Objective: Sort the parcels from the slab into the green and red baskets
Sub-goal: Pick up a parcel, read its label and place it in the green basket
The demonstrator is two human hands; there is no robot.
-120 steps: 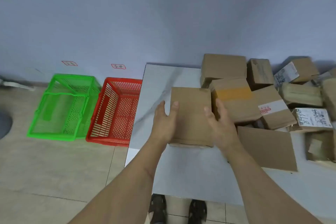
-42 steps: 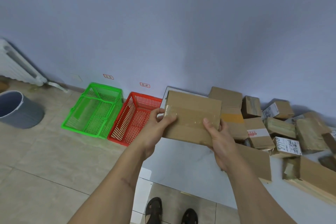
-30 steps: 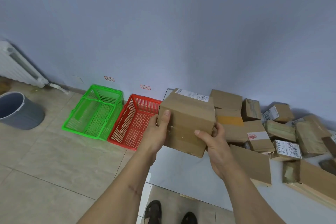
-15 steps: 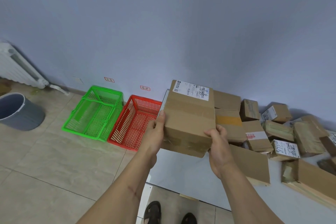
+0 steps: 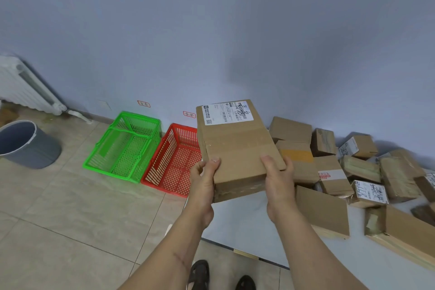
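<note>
Both hands hold a labelled parcel up over the slab's left edge.

From left: bin [image 5: 26,143], green basket [image 5: 124,146], red basket [image 5: 174,160], both on the floor. Left hand [image 5: 203,186] and right hand [image 5: 279,183] clamp fingers on the parcel [image 5: 235,148]; more parcels [image 5: 329,172] crowd the slab [image 5: 247,223] at its right.

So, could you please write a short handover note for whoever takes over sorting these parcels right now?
Left hand and right hand both grip the labelled parcel, held in the air with its label up.
Green basket and red basket stand on the floor, both with no parcels in them.
Done: nothing sorted.
Left: this parcel, plus the pile on the slab.
</note>
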